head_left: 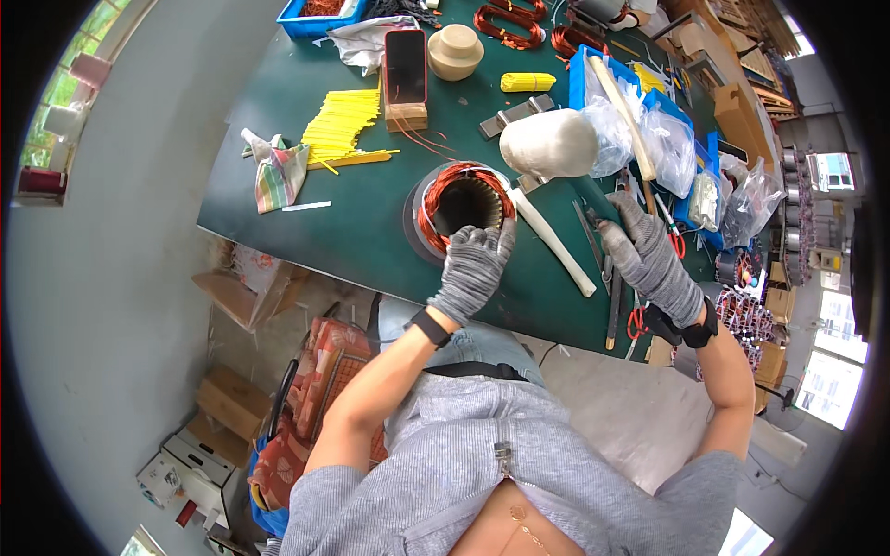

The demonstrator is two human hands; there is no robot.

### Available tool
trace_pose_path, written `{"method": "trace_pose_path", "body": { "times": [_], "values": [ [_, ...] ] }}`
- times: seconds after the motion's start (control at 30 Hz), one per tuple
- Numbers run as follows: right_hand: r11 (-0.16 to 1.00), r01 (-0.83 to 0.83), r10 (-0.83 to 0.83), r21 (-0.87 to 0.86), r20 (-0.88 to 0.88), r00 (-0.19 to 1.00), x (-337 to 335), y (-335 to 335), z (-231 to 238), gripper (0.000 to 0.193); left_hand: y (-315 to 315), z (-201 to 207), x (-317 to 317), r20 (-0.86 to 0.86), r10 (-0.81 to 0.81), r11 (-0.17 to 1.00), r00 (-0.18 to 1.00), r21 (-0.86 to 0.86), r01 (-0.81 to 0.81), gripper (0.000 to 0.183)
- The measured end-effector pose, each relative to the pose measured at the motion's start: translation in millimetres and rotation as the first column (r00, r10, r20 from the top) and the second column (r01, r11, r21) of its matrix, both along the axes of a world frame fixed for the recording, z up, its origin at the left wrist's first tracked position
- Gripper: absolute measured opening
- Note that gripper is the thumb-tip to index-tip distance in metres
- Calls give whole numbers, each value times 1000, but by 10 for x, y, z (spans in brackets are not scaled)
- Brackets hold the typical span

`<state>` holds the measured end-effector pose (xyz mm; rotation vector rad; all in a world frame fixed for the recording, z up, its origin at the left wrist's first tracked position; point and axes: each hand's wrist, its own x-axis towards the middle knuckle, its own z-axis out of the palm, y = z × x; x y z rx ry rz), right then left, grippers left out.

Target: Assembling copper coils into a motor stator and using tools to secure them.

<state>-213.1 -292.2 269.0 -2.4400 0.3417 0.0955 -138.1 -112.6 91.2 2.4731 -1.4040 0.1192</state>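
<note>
A motor stator [428, 218] wound with copper-coloured wire stands on the green table, its toothed bore facing up. My left hand [473, 273], in a grey glove, grips its near rim, with the fingertips at the copper coils and bore edge. To the right, my gloved right hand [646, 255] is closed around a flat dark green strip [595, 199], partly hidden by the fingers. Between the hands lies a pale tapered stick [556, 246]. Beyond it is a rounded white block [549, 144]. Scissors with red handles [637, 320] lie below my right hand.
Yellow strips [343, 120] are spread at left, by a phone [405, 67] propped on a wooden block [405, 116]. A cream round pot-like object [455, 52] and copper coils [508, 28] sit at the back. Blue bins [579, 79] with plastic bags line the right.
</note>
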Motion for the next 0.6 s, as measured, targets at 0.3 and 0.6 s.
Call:
{"method": "trace_pose_path", "body": {
  "times": [0.3,0.6],
  "values": [
    [952,-243,213,-187,-168,963,553,210,662,22,175,-136,73,24,-10,937,1000,-349,18,38],
    [785,-368,107,-499,-476,873,-158,-321,-220,30,142,-14,176,-31,-151,975,988,-167,144,39]
  ]
}}
